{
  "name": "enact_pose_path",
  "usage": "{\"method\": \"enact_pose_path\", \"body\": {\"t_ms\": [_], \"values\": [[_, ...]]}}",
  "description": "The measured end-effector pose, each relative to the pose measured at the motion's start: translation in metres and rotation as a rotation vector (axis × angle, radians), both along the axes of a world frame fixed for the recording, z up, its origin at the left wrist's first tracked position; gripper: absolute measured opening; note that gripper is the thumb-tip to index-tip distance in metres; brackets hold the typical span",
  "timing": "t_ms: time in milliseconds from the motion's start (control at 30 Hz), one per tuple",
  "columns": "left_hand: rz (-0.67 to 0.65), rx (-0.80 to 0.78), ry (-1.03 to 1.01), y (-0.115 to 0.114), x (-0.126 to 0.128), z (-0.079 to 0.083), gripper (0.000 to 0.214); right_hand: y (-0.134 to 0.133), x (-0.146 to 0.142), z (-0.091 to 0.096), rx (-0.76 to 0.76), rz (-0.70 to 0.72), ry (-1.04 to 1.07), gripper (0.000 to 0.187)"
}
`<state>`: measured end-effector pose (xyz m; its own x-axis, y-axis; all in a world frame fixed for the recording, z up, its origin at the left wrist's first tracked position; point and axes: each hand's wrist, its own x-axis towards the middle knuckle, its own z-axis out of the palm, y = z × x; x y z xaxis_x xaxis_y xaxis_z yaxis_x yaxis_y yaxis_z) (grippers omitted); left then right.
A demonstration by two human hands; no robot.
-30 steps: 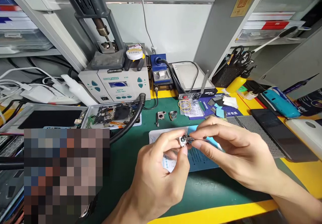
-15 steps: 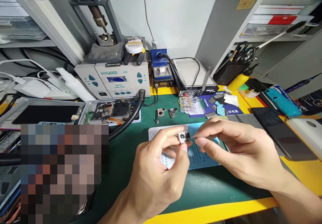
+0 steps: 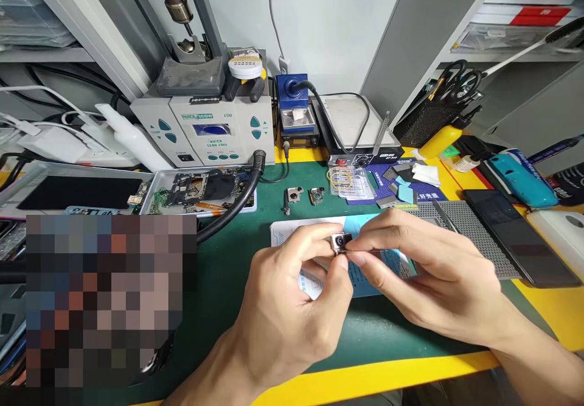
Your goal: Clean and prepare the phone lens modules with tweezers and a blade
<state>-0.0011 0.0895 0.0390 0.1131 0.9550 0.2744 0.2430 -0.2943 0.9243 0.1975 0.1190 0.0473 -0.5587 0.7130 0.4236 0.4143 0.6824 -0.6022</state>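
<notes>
My left hand (image 3: 296, 308) pinches a small camera module (image 3: 337, 243), silver-framed with a dark round lens facing up, between its thumb and fingers. Closed in a pinch against the module's right side is my right hand (image 3: 429, 278). Between its thumb and forefinger lies a thin pointed metal tool (image 3: 350, 251), mostly hidden by the fingers; its exact kind I cannot make out. Under both hands a white and blue printed card (image 3: 365, 287) rests on the green mat (image 3: 383, 339). Two more camera modules sit beyond the card, one on the left (image 3: 294, 195) and one on the right (image 3: 316, 196).
A hot-air station (image 3: 205, 132) and a soldering-iron stand (image 3: 296, 120) line the back. A black hose (image 3: 237, 211) curves over the mat's left side, past a tray of circuit boards (image 3: 159, 181). On the right lie a dark phone (image 3: 515, 235) and a perforated grey plate (image 3: 493, 254).
My right fingers have come closer to the camera module and now meet its right edge. The module has shifted slightly right and up in the picture. The whole view has tilted downward a little.
</notes>
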Motion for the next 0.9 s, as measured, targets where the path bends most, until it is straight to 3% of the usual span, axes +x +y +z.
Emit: {"method": "enact_pose_path", "body": {"t_ms": [633, 900], "values": [[0.010, -0.007, -0.007, -0.0004, -0.0001, 0.0006, 0.024, 0.0019, -0.0032, 0.0014, 0.018, 0.009, 0.001, 0.032], [0.002, 0.030, -0.021, 0.0019, 0.0001, 0.0013, 0.024, 0.0035, -0.0043, -0.0007, 0.103, 0.046, 0.070, 0.026]]}}
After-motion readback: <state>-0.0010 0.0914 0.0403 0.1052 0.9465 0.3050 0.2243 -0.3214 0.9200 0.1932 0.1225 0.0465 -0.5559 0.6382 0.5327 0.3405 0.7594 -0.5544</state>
